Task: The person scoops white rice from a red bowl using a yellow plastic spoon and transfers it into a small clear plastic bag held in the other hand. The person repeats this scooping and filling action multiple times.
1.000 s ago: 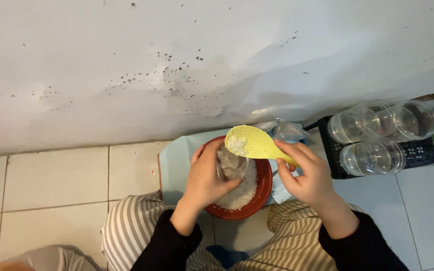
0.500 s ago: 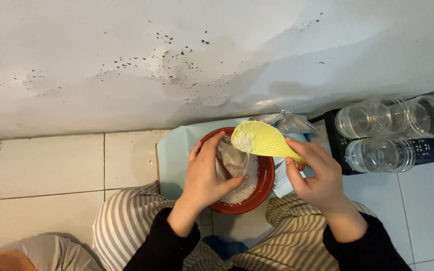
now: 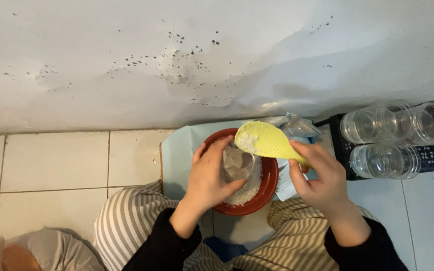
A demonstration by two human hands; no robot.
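Observation:
A red bowl (image 3: 268, 186) with white rice in it sits on a pale blue board (image 3: 179, 153) in front of my knees. My left hand (image 3: 208, 176) grips a small clear cup (image 3: 239, 164) held over the bowl. A yellow rice paddle (image 3: 267, 140) is in my right hand (image 3: 317, 173), its blade tilted above the cup. A clump of white rice (image 3: 247, 141) lies on the blade's left end.
Three clear plastic jars (image 3: 385, 143) lie on a black crate (image 3: 430, 156) at the right. A crumpled clear plastic bag (image 3: 292, 123) sits behind the bowl. A white stained wall (image 3: 177, 60) rises just beyond. White floor tiles (image 3: 51, 160) extend to the left.
The yellow paddle now carries a clump of rice on its left end and sits tilted over the cup. My left hand keeps the cup over the bowl.

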